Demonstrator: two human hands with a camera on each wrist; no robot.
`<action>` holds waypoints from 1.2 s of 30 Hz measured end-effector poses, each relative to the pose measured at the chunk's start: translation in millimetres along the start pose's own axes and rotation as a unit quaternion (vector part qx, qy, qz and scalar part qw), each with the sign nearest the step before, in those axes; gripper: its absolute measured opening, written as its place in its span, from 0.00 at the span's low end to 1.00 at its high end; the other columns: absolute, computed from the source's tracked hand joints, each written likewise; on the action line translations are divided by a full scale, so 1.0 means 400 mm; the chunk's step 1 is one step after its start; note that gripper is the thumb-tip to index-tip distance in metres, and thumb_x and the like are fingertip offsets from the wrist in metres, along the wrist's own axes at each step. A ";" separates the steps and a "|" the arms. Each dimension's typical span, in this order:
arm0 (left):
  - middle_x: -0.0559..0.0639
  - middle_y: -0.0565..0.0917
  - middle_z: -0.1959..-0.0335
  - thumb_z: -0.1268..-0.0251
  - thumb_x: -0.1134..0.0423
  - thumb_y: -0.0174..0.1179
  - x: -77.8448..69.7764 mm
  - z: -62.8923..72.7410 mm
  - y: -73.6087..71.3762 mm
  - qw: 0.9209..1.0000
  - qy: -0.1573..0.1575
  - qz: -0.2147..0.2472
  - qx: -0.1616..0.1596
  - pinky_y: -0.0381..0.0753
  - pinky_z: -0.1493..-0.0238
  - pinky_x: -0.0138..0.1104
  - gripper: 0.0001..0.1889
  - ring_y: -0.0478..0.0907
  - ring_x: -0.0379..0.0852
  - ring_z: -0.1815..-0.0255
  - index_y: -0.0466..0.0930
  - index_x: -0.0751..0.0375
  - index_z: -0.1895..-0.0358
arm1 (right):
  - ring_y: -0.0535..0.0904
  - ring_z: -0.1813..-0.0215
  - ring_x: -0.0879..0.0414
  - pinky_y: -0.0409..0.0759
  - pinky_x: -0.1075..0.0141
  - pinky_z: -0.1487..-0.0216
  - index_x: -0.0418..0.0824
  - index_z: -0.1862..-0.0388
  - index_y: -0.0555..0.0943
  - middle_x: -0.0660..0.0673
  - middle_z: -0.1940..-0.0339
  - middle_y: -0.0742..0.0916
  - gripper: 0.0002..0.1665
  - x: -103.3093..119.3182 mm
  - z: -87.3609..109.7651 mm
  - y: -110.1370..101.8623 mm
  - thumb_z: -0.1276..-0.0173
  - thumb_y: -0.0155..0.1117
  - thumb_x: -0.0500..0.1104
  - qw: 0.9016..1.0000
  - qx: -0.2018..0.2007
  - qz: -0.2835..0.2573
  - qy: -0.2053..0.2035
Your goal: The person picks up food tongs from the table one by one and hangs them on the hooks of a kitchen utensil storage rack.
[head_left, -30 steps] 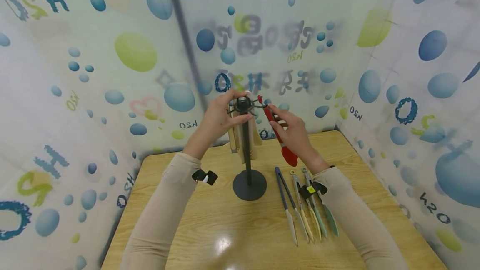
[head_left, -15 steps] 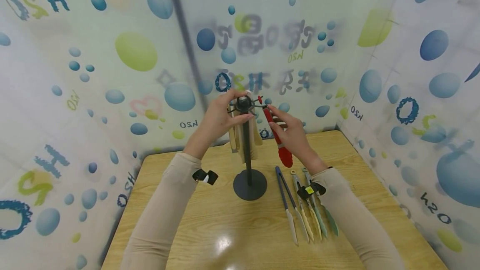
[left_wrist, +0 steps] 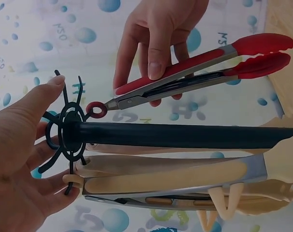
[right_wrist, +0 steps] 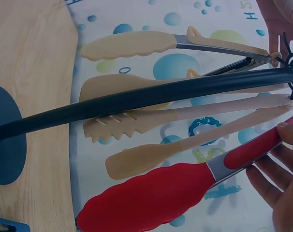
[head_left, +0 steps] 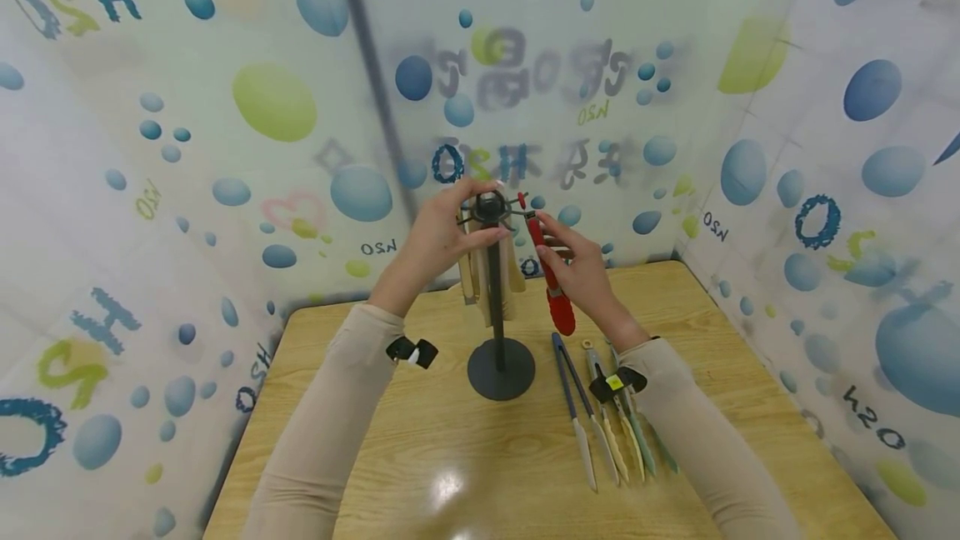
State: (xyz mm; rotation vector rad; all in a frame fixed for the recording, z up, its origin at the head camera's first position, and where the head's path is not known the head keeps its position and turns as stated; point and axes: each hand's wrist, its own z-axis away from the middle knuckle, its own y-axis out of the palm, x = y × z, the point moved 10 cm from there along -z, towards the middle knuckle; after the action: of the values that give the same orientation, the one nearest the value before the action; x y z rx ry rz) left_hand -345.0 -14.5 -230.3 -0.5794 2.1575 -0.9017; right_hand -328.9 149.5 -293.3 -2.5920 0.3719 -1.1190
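In the head view, my left hand (head_left: 435, 232) grips the hooked top of a black utensil stand (head_left: 497, 298). Its thumb and fingers reach around the ring of hooks (left_wrist: 71, 128), seen up close in the left wrist view. My right hand (head_left: 583, 265) holds red tongs (head_left: 550, 275) by the handle, heads hanging down. A small red ring (left_wrist: 96, 109) at the tongs' end sits at one hook and appears looped over it. Beige tongs (left_wrist: 166, 180) hang by their own ring near my left fingers. Other beige utensils, including a slotted turner (right_wrist: 132, 124), hang beside the post.
On the wooden table (head_left: 420, 440), right of the stand's round base (head_left: 517, 369), lie blue-handled tongs (head_left: 581, 444), yellow tongs (head_left: 634, 448) and green tongs (head_left: 645, 448). My right forearm partly covers them. Bubble-printed sheets (head_left: 273, 102) enclose the back and sides.
The heads of the red tongs have swung left toward the stand, and my right hand has shifted slightly left with them. My left hand has stayed on the stand's top.
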 end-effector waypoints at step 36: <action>0.48 0.78 0.32 0.36 0.48 0.66 0.004 -0.001 0.000 0.999 0.016 0.040 -0.012 0.75 0.33 0.46 0.31 0.72 0.47 0.29 0.70 0.50 0.32 | 0.82 0.42 0.38 0.77 0.79 0.53 0.34 0.25 0.65 0.29 0.40 0.82 0.31 -0.035 0.001 0.046 0.26 0.56 0.32 0.996 0.011 -0.049 0.068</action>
State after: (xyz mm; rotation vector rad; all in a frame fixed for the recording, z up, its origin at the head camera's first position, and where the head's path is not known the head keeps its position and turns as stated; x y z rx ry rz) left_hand -346.3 -15.6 -230.8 -0.4888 2.2060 -0.8478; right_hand -340.0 137.4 -309.6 -2.5467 0.2622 -1.3307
